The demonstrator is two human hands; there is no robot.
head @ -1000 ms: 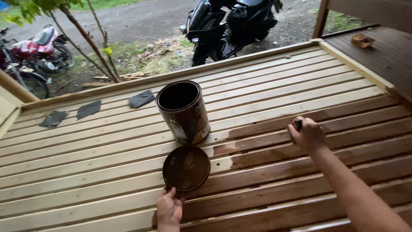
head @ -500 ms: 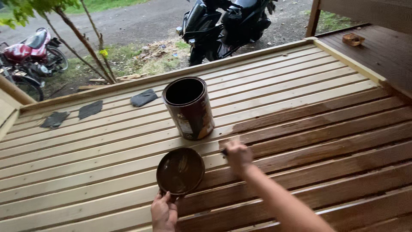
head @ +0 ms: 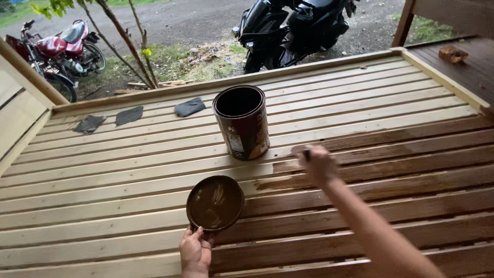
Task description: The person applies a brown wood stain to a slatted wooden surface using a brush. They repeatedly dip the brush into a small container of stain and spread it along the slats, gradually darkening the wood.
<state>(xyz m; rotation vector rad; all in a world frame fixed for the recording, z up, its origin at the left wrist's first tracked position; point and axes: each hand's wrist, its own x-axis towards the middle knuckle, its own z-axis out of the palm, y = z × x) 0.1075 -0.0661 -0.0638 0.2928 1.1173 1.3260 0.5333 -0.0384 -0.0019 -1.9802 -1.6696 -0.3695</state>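
Left hand (head: 195, 252) pinches the stain-coated lid (head: 215, 203) flat on the slatted deck (head: 103, 170); the open can (head: 242, 122) stands behind. Right hand (head: 319, 164) (closed on a barely visible tool) stains mid-deck; next stroke likely needs reloading.

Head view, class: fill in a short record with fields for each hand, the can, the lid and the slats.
left hand: holds the lid's near edge
right hand: closed on a small dark tool, on a slat
can: open, upright, beyond the lid
lid: flat on slats, dark stain inside
slats: bare at left, stained brown at right
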